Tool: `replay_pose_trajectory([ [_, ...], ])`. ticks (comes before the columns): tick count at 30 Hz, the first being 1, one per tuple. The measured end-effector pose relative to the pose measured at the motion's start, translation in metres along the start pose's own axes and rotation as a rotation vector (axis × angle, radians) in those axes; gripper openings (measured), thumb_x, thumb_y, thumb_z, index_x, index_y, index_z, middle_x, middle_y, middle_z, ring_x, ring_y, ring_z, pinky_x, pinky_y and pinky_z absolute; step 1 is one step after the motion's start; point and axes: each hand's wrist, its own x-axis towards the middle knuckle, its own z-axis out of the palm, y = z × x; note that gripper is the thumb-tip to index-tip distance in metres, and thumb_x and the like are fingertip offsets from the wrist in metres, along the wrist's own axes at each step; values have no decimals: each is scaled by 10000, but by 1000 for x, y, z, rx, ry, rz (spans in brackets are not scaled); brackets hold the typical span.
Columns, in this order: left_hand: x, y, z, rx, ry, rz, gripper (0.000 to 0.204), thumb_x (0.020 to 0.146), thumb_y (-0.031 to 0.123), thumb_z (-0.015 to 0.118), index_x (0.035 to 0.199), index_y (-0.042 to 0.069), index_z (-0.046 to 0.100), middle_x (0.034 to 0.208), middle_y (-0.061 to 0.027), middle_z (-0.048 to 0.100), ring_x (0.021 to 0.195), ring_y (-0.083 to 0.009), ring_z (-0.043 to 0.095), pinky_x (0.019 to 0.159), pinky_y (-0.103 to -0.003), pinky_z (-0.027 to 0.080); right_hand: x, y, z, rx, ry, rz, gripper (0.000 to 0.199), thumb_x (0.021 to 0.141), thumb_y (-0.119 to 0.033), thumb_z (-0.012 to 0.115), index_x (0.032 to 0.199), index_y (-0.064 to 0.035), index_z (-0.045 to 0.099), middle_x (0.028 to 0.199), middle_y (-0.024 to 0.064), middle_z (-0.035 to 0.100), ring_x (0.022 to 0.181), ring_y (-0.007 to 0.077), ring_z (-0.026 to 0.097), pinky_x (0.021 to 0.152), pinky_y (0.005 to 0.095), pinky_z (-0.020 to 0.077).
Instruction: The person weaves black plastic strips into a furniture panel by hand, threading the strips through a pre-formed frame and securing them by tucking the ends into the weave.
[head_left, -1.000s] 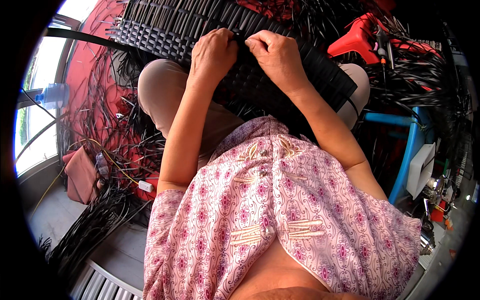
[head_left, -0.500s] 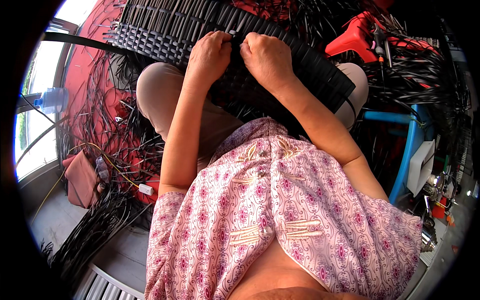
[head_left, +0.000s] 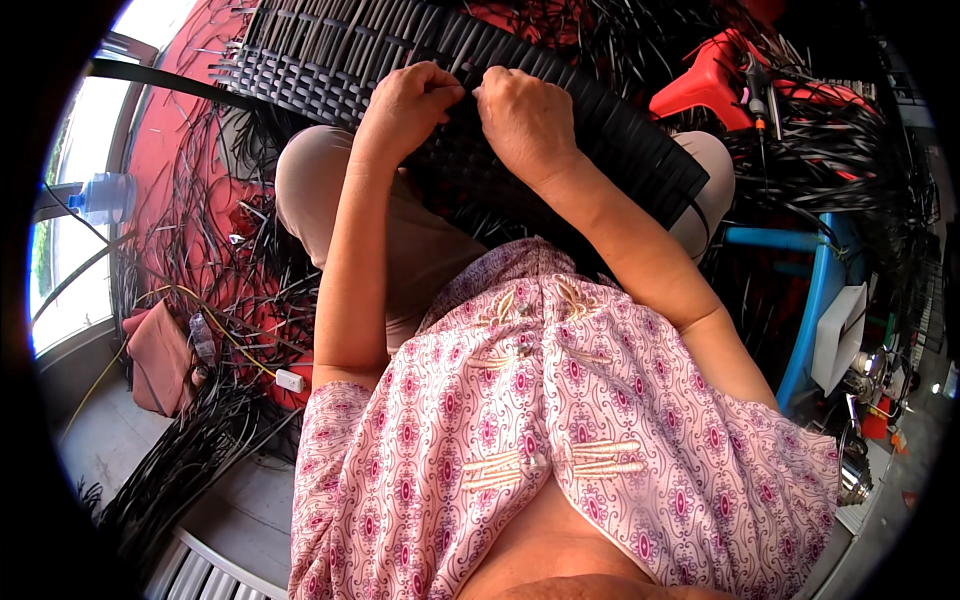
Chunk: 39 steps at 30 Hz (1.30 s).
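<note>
A black woven wicker panel [head_left: 310, 85] lies slanted across my knees, its dark slats and flat plastic strips forming a tight weave. My left hand [head_left: 408, 108] is over the middle of the panel, with thumb and fingertips pinched together. Just to its right, my right hand [head_left: 527, 118] has its fingers curled in and their tips pressed at the weave. The two hands' fingertips are close together with a small gap between them. What the pinched fingers hold is too small and dark to make out.
Loose black strips [head_left: 190, 450] litter the red floor covering [head_left: 165, 160] at left. A red plastic stool [head_left: 705, 85] with a screwdriver-like tool [head_left: 757, 95] is at far right. Nearer are a blue frame [head_left: 810, 320] and a white tray [head_left: 840, 335]. A yellow cord with a white plug [head_left: 290, 380] runs at left.
My left hand has shifted slightly left and turned, its fist loosening into a pinch. My right hand has moved a little left and its grip has also changed. The panel has barely moved.
</note>
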Motion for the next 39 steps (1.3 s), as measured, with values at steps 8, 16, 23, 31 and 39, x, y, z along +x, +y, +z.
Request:
replay_pose_trajectory([
  [8,-3,0,-29,-52,164,-62,205,882,178,658,942,-17,678,739,-90,679,668,-155,694,611,-289,506,0,-4,-25,205,254,-176,137,816,-148,727,921,-75,677,894,95,670,863,277,664,731,374,557],
  [16,0,15,-97,-77,182,76,238,905,236,662,993,16,677,781,-1,627,710,-79,599,657,-225,466,49,-12,-26,538,241,-134,174,846,-153,725,981,-45,705,900,95,695,775,239,682,711,331,549],
  [23,-9,43,-92,-270,180,80,198,930,238,656,1007,56,680,824,49,612,742,-35,545,692,-191,435,68,-21,-15,1152,-161,25,231,917,-227,700,997,-11,725,776,36,706,694,74,646,651,231,531],
  [31,5,-7,-31,220,215,129,191,825,228,716,928,67,729,805,-113,704,727,-261,688,691,-357,529,40,-2,-20,996,-70,281,185,893,-189,693,845,-13,723,648,5,656,551,45,582,524,211,481],
  [39,5,-3,-11,447,261,180,254,796,248,717,953,49,707,916,-140,708,907,-330,677,801,-430,525,30,-1,-15,720,31,187,193,858,-153,698,736,-9,657,582,89,617,512,163,612,522,299,492],
])
